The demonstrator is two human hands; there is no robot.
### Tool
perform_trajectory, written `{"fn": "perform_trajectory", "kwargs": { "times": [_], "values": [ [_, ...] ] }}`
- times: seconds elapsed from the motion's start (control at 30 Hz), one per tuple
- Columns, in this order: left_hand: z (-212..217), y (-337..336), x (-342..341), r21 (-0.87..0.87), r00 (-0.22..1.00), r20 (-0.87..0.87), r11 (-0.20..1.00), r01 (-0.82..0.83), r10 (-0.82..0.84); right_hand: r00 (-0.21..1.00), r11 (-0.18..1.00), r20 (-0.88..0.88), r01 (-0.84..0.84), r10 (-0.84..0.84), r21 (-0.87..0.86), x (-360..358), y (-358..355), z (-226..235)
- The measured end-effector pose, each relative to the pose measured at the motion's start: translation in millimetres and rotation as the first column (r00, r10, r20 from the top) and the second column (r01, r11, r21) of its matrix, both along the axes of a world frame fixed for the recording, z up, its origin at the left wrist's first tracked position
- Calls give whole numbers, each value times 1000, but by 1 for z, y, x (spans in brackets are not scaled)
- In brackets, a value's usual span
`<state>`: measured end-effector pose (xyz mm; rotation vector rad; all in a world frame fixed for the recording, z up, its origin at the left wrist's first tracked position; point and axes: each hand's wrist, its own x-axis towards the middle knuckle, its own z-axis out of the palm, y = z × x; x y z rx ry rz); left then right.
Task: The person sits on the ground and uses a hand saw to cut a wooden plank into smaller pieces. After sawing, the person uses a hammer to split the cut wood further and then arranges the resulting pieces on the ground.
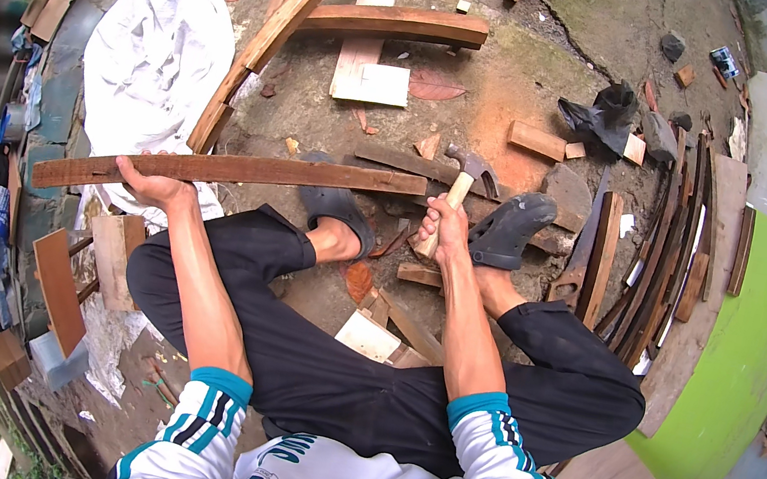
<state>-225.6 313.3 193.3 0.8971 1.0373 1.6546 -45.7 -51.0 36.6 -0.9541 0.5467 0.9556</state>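
A long brown wooden plank (253, 171) lies across my left hand (155, 186), whose fingers grip it near its left end. Its right end reaches over to a spot just left of the hammer. My right hand (446, 230) is wrapped round the pale wooden handle of a claw hammer (459, 191), with the dark metal head up and away from me. Below the plank are my dark clogs (514, 229), one on each side of some wood offcuts. A dark flat strip of wood (397, 159) lies on the ground just beyond the plank.
Beyond lie a curved beam (288, 21) and a short thick beam (399, 23). A white sack (159, 50) sits at the left. To the right are a handsaw (583, 248), stacked wood strips (661, 246) and a green board (742, 340). A black plastic bag (605, 114) lies farther off.
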Motion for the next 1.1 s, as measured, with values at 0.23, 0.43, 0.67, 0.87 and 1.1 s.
{"fn": "perform_trajectory", "kwargs": {
  "times": [0.23,0.43,0.67,0.87,1.1],
  "values": [
    [-8,12,-20,36,999,-24,998,-42,43,962,962,11,-272,272,10,-19,-8,-5],
    [-8,11,-13,12,999,-33,999,-42,42,859,859,-22,-511,511,-27,-21,1,-3],
    [-47,-20,17,-97,998,59,995,-13,19,995,995,-7,-95,95,3,-7,-9,-1],
    [-50,-30,17,-159,971,150,964,212,-189,934,926,74,-332,349,-178,-16,-29,30],
    [-13,-65,34,-23,924,231,948,318,-305,875,903,328,-231,355,-362,-26,-82,66]
  ]
}}
